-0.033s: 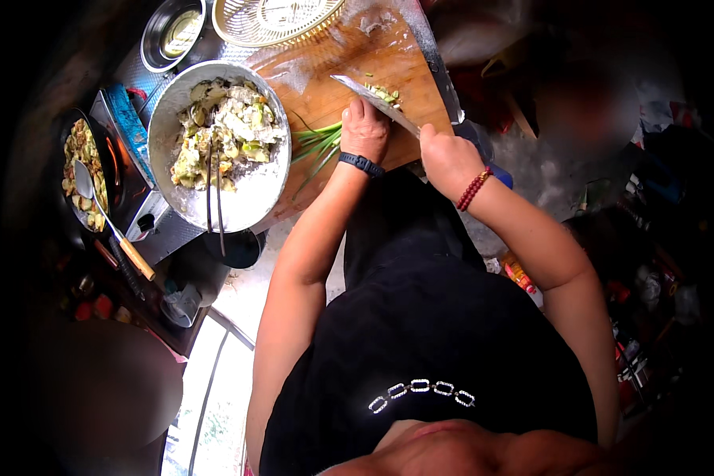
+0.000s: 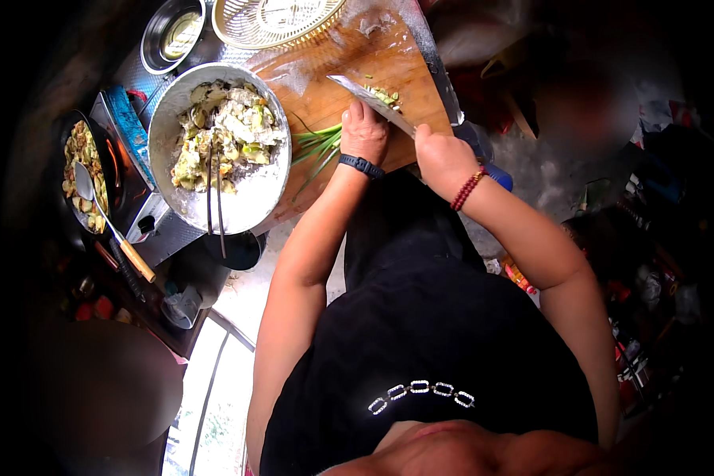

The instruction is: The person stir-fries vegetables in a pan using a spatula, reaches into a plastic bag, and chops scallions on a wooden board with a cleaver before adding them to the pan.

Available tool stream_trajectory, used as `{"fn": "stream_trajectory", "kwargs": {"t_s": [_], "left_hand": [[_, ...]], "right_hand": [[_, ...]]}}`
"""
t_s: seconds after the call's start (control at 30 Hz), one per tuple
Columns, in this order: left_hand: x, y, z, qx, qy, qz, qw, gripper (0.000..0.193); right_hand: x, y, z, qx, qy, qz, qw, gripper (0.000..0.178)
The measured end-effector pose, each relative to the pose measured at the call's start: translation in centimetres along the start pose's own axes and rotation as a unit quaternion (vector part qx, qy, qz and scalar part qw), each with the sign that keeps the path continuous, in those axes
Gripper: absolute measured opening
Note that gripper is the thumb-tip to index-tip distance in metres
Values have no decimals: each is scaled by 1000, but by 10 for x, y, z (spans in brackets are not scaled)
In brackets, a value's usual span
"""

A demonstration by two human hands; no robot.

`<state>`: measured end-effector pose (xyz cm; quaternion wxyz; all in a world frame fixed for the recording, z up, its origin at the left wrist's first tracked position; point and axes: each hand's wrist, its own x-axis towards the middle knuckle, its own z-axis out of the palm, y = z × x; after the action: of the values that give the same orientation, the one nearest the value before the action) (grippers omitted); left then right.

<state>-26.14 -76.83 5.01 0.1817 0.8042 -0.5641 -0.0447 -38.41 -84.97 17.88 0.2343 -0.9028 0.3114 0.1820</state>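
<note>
My left hand [image 2: 364, 136] presses a bunch of green onions [image 2: 319, 140] onto the wooden cutting board [image 2: 317, 83]; the leafy ends stick out to its left. A dark watch band is on that wrist. In my right hand [image 2: 446, 160] is the handle of a kitchen knife [image 2: 370, 100]. Its blade slants up and to the left, close against the left fingertips. Chopped green onion pieces [image 2: 387, 97] lie just past the blade. The left fingertips are partly hidden behind the knife.
Left of the board stands a big metal bowl [image 2: 157, 151] of flour-coated food with chopsticks [image 2: 216, 202]. A cream basket [image 2: 250, 36] and a small steel bowl [image 2: 147, 44] sit at the back. Far left, a frying pan [image 2: 107, 170] holds food and a wooden-handled spatula [image 2: 137, 260].
My right hand and the knife have shifted slightly left. My left hand stays on the green onions.
</note>
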Motion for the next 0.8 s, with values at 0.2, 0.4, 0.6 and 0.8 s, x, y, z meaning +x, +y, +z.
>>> {"fn": "stream_trajectory", "kwargs": {"t_s": [0.2, 0.4, 0.6, 0.8], "left_hand": [[-1, 8, -11, 9, 50, 30, 998, 30], [2, 3, -4, 40, 44, 20, 998, 20], [2, 5, -5, 8, 37, 12, 999, 36], [-3, 2, 0, 10, 70, 33, 997, 14]], "right_hand": [[36, 2, 32, 40, 95, -15, 995, 8], [2, 0, -6, 12, 21, -11, 1000, 8], [42, 2, 39, 47, 84, 8, 995, 11], [21, -3, 4, 54, 54, -7, 997, 13]]}}
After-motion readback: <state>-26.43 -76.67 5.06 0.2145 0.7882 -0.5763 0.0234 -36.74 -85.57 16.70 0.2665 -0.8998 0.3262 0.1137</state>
